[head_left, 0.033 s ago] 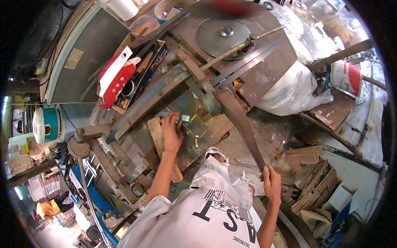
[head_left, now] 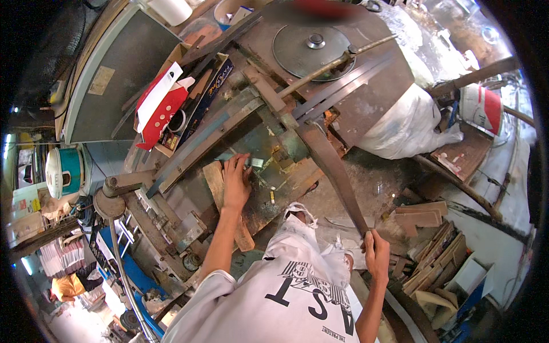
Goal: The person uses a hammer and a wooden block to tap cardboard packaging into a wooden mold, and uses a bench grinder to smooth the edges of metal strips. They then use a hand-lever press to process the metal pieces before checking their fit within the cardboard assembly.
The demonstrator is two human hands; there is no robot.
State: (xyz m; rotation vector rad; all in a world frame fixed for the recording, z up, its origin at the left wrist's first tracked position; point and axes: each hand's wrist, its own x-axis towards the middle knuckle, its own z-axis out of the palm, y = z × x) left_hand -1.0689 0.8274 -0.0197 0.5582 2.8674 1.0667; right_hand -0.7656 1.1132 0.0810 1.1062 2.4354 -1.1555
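My left hand (head_left: 236,182) is over the metal bed of a large lever cutter, fingers bent and closed on a thin greenish strip (head_left: 254,163). The strip shows on both sides of the fingers; their undersides are hidden. Under and beside this hand lies a wooden block (head_left: 245,236). At the right, my right hand (head_left: 376,256) is wrapped round the lower end of the cutter's long dark metal lever (head_left: 333,171). That lever slants down from its pivot towards me. A small yellow-and-white piece (head_left: 272,198) lies on the bed, apart from my left hand.
A glass pot lid (head_left: 311,51) lies on the tabletop beyond the cutter, near a long rod (head_left: 320,64). An open box (head_left: 209,91) of scraps stands at the far left. White plastic bags (head_left: 394,126), a red-and-white can (head_left: 481,108) and stacked boards (head_left: 437,257) are at the right.
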